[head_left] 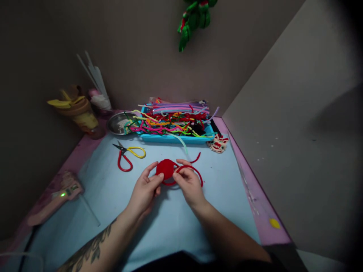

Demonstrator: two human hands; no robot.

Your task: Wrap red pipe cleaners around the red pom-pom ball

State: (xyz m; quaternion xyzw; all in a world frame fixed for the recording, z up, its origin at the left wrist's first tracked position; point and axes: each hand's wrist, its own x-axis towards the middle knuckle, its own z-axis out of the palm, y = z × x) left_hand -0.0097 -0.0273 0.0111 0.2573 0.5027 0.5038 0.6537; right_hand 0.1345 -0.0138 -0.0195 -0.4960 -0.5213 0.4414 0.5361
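Observation:
A flat red disc of coiled pipe cleaner (165, 168) is held up between my hands over the blue cloth. My left hand (146, 186) grips its left edge between thumb and fingers. A loose red pipe cleaner (202, 177) runs off the disc's right side and bends round in a loop. My right hand (189, 185) pinches this strand close to the disc, thumb against the fingers. Another red end sticks up past the right fingers.
Behind the hands a blue tray (176, 139) overflows with coloured pipe cleaners. Scissors (124, 153) lie left, near a metal bowl (117, 124). A pink glue gun (61, 198) rests at the left edge. A lion-face ornament (219, 143) sits right of the tray.

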